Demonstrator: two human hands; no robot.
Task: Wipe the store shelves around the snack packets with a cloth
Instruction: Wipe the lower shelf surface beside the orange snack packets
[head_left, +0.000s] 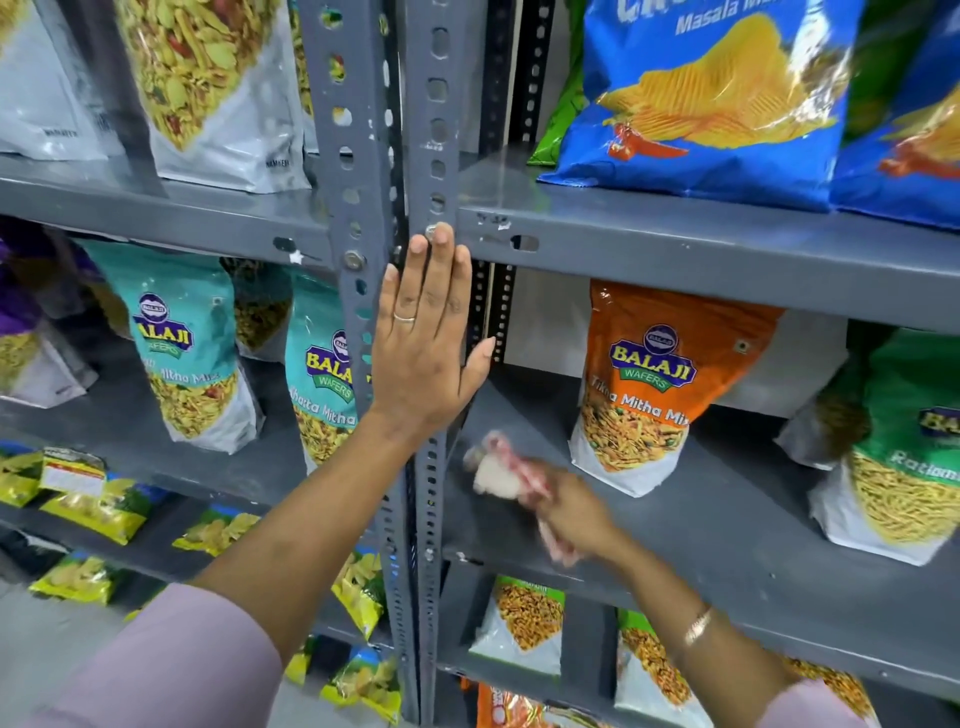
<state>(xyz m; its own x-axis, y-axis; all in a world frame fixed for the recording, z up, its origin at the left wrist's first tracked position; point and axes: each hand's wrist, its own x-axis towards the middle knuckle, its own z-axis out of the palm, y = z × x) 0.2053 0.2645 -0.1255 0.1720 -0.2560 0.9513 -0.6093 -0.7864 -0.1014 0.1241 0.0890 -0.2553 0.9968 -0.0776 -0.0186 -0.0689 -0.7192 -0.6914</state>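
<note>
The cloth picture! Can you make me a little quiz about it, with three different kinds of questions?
1. True or false: the left hand is holding the cloth.
2. Which packet stands nearest the cloth? A) the orange packet B) the blue chips bag C) the green packet
3. Fill in: the left hand rests flat on the grey shelf ____.

Key: 1. False, the right hand holds it. 2. A. 3. post.

Grey shelf (727, 525) under orange packet (654, 384)
</note>
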